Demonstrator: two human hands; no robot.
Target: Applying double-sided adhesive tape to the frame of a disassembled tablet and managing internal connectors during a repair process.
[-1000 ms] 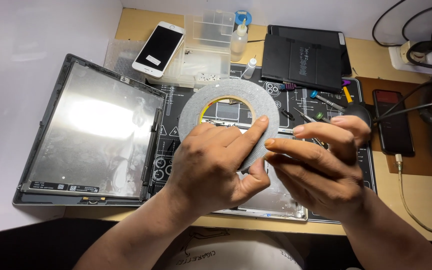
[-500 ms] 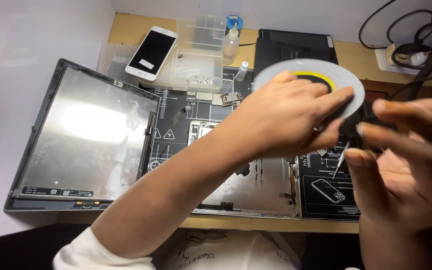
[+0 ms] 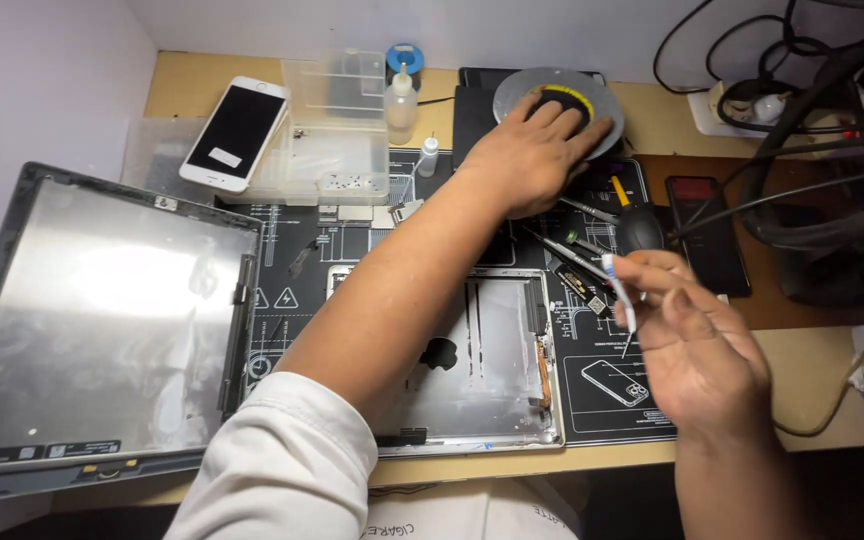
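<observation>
Tape roll [image 3: 552, 98] behind tablet shell [image 3: 472, 370]: left hand [image 3: 532, 155] spread flat on it; right hand [image 3: 692, 350] (nr shell) pinching tweezers [image 3: 620, 295].

Light wooden desk [image 3: 832, 390] against a plain white wall [image 3: 42, 90]; black printed work mat [image 3: 607, 385] on top, bright overhead light, dark cables [image 3: 822, 70] at right.

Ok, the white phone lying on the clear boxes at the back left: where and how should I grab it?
Grip the white phone across its two long edges, coming straight down from above. It lies flat, screen up, on the clear plastic boxes, with both long sides exposed. The left hand rests far off on the tape roll, so access looks clear.
</observation>
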